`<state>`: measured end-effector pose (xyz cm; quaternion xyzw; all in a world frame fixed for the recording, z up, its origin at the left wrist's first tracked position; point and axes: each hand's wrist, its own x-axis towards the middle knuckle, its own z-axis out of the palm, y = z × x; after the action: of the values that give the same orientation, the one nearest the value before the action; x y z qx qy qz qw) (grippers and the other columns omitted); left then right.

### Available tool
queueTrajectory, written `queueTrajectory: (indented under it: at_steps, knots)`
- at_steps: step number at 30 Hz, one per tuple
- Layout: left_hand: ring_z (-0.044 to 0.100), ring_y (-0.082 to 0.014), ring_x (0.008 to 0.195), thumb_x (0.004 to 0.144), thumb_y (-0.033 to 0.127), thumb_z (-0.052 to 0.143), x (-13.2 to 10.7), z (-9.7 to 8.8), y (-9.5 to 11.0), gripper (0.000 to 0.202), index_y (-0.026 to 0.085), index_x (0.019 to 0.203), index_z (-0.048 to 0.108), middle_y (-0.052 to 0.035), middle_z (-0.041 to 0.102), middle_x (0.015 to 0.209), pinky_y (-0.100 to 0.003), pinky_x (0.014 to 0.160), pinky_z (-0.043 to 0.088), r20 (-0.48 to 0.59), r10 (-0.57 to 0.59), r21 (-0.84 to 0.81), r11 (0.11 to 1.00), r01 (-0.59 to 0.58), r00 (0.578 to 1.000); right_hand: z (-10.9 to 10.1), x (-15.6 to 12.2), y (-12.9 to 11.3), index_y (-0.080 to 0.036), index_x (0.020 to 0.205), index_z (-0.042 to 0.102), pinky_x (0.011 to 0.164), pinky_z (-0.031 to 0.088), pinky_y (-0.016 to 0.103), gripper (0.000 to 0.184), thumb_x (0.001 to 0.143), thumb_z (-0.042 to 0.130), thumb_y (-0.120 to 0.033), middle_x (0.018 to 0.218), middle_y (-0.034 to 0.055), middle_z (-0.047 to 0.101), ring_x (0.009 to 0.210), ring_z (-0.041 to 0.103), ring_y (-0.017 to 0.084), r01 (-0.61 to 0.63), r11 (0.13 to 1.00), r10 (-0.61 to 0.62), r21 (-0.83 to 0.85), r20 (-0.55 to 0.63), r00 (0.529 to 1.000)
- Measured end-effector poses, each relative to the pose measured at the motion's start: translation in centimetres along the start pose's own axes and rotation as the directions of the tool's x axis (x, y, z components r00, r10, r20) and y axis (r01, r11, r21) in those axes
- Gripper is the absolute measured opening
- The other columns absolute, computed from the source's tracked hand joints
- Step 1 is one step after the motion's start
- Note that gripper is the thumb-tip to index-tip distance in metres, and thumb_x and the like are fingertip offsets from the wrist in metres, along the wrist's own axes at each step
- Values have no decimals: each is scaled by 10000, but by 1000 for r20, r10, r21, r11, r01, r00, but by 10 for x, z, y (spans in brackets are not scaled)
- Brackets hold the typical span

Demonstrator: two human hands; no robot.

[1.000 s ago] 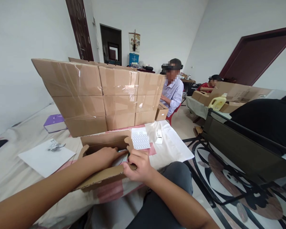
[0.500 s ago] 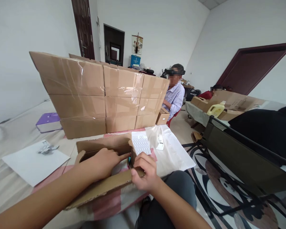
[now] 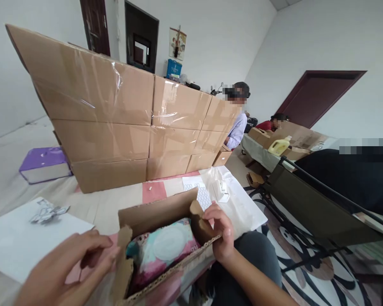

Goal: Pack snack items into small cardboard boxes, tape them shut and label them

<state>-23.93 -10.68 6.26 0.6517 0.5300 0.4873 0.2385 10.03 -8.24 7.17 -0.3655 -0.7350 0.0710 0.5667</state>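
Observation:
An open cardboard box (image 3: 158, 203) rests at the table's near edge, slightly tilted. Inside it lies a pack of wet wipes (image 3: 169, 244), pink and teal with a pale oval lid. My right hand (image 3: 221, 233) grips the box's right end, fingers curled over the wall near a raised flap. Off the box's left end, my left hand (image 3: 72, 265) is open, fingers bent and apart, holding nothing. Just beyond the right end lie a sheet of printed labels (image 3: 199, 192) and a small white dispenser-like object (image 3: 221, 191).
Stacked cardboard boxes (image 3: 115, 123) form a wall across the table. A purple-covered block (image 3: 44, 163) and white paper with crumpled scraps (image 3: 47, 212) lie left. A co-worker (image 3: 238, 123) sits behind the stack; a folding cot (image 3: 312, 204) stands right.
My left hand has come out of the box and moved left, uncovering the wipes pack. My right hand stays at the right end. The view has shifted closer to the stack.

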Motion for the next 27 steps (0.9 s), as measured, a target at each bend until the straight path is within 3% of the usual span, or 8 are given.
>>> queueTrajectory:
  at_steps: [5, 10, 13, 16, 19, 22, 24, 27]
  knots:
    - [709, -308, 998, 826, 621, 646, -18, 18, -24, 459, 404, 1227, 587, -14, 717, 1034, -466, 839, 649, 50, -224, -114, 967, 228, 973, 16, 13, -6, -239, 844, 663, 712, 467, 451, 595, 1009, 297, -677, 728, 71, 637, 691, 577, 241, 22, 983, -24, 183, 9, 1000]
    - [679, -332, 1168, 880, 588, 591, -15, -3, -30, 663, 423, 1503, 438, -50, 687, 1301, -504, 948, 637, 141, -195, -113, 971, 211, 971, 34, 6, -14, -240, 945, 660, 733, 523, 430, 513, 1018, 367, -654, 820, 81, 665, 788, 625, 244, -70, 978, 53, 196, 89, 995]
    - [630, -338, 1278, 903, 550, 568, -9, -17, -37, 460, 440, 1347, 618, -30, 680, 1345, -525, 1030, 595, 239, -91, -112, 986, 121, 967, 45, -2, -18, -268, 1246, 605, 979, 533, 477, 309, 1027, 510, -465, 1245, 136, 620, 1194, 605, 266, -95, 994, 94, 63, 20, 995]
    - [545, -322, 1385, 971, 496, 484, -1, -24, -34, 309, 380, 1085, 747, -28, 604, 1452, -534, 1130, 511, 280, -38, -186, 978, 92, 959, 51, -8, -18, -325, 1495, 433, 1165, 428, 522, 484, 1023, 537, -358, 1550, 136, 434, 1494, 382, 264, -132, 989, 131, 72, 18, 991]
    - [530, -303, 1390, 1015, 450, 369, 3, -28, -18, 406, 316, 1008, 753, -46, 584, 1458, -545, 1155, 472, 293, 19, -228, 972, 50, 956, 52, -9, -17, -336, 1518, 415, 1216, 384, 517, 510, 1022, 530, -350, 1593, 111, 433, 1508, 391, 254, -220, 955, 204, 200, 100, 974]
    - [505, -304, 1378, 1022, 430, 354, -3, -24, 16, 414, 285, 1034, 741, -51, 613, 1442, -607, 1192, 386, 310, 129, 27, 989, -145, 942, 51, -8, -17, -311, 1466, 477, 1223, 380, 504, 476, 998, 556, -340, 1541, 107, 504, 1461, 460, 255, -280, 912, 248, 299, 141, 959]
    - [474, -330, 1396, 1003, 447, 435, -15, -13, 45, 361, 292, 1167, 717, -50, 611, 1474, -678, 1209, 300, 381, 175, 301, 905, -301, 908, 52, -7, -18, -289, 1418, 522, 1232, 363, 499, 446, 976, 565, -328, 1522, 112, 507, 1476, 431, 256, -262, 906, 237, 332, 116, 965]
    - [479, -391, 1412, 949, 453, 566, -32, 16, 78, 522, 233, 1422, 589, -125, 533, 1557, -739, 1209, 231, 463, 185, 552, 705, -445, 867, 58, -7, -21, -269, 1354, 567, 1232, 353, 502, 402, 954, 556, -311, 1513, 117, 485, 1490, 390, 257, -230, 916, 221, 329, 65, 973]
